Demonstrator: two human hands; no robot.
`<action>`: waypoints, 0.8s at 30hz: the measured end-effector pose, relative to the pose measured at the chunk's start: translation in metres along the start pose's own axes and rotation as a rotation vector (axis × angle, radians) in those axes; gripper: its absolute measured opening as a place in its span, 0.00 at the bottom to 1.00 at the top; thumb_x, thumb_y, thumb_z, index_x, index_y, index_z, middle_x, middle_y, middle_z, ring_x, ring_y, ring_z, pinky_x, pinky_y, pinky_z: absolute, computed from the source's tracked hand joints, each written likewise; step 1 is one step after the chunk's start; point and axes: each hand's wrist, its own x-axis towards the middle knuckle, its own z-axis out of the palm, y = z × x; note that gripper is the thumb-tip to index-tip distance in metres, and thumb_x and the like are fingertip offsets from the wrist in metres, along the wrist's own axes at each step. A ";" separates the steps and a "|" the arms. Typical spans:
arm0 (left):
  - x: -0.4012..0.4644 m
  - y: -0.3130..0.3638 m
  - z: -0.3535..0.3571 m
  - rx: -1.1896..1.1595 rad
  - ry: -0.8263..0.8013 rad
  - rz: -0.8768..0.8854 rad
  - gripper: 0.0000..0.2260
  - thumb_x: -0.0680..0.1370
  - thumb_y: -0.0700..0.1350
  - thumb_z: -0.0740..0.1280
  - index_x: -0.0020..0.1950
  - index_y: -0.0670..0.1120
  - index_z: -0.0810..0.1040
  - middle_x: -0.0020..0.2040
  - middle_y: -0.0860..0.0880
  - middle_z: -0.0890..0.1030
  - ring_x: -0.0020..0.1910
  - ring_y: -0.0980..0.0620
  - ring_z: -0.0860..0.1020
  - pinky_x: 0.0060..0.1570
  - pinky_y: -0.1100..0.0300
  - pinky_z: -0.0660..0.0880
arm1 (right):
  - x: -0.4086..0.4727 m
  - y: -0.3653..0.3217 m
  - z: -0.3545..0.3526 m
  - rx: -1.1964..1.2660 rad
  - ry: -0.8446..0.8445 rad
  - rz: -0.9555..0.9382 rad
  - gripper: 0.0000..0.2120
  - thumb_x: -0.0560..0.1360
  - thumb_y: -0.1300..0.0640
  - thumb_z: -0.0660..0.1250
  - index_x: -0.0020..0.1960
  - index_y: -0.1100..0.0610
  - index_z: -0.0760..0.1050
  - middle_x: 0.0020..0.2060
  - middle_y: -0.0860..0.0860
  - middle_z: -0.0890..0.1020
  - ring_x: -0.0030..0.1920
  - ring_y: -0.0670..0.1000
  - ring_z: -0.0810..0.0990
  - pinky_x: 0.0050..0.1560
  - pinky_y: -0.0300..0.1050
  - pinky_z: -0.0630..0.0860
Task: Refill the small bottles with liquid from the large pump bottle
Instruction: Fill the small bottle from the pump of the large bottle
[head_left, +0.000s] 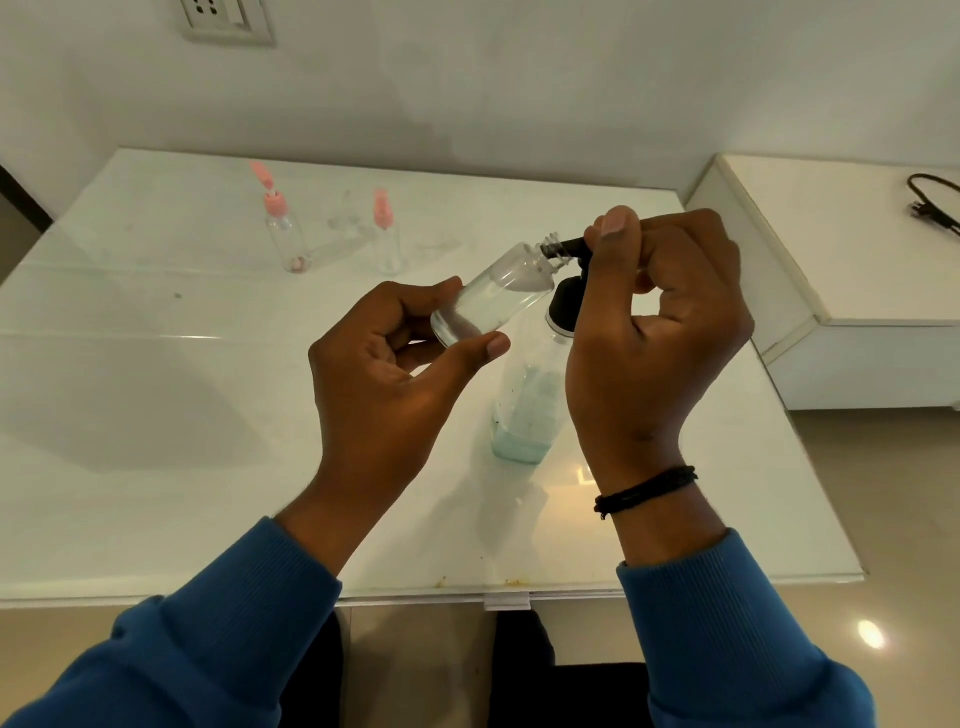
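- Step in hand: filling one small bottle (491, 296) at the black pump nozzle (563, 246) — nozzle tip sits in the bottle's open threaded neck.
- Left hand (387, 374) curled round the base of that uncapped bottle, thumb and fingers pinching it, tilted, lifted off the tabletop (156, 415).
- Right hand (657, 332) curled over the pump head, thumb on top; large pump bottle (527, 410) stands on the tabletop under it, little bluish liquid left at the bottom.
- Next, judged: press pump down, keep neck aligned or liquid spills.
- Farther back: two pink-capped small bottles (283, 231) (387, 236) stand near the wall — fill level unclear.
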 end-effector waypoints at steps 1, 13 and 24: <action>0.000 0.000 0.000 -0.002 0.000 -0.002 0.18 0.70 0.46 0.80 0.56 0.46 0.81 0.52 0.58 0.82 0.51 0.62 0.83 0.48 0.71 0.79 | 0.000 0.000 0.000 0.005 -0.003 0.003 0.12 0.80 0.61 0.67 0.38 0.58 0.78 0.37 0.45 0.75 0.37 0.54 0.74 0.35 0.62 0.71; 0.000 -0.003 0.001 -0.010 0.004 -0.018 0.18 0.70 0.45 0.81 0.57 0.45 0.81 0.52 0.55 0.83 0.51 0.58 0.84 0.48 0.68 0.80 | 0.001 0.000 0.001 0.021 -0.043 0.022 0.14 0.81 0.59 0.67 0.37 0.60 0.79 0.36 0.45 0.75 0.37 0.52 0.74 0.35 0.62 0.71; 0.000 -0.003 0.000 -0.014 0.002 -0.016 0.18 0.70 0.45 0.80 0.57 0.45 0.81 0.51 0.55 0.83 0.50 0.59 0.84 0.48 0.69 0.79 | 0.000 0.002 0.001 0.032 -0.041 0.022 0.13 0.80 0.60 0.67 0.37 0.59 0.78 0.36 0.45 0.74 0.37 0.52 0.73 0.35 0.62 0.71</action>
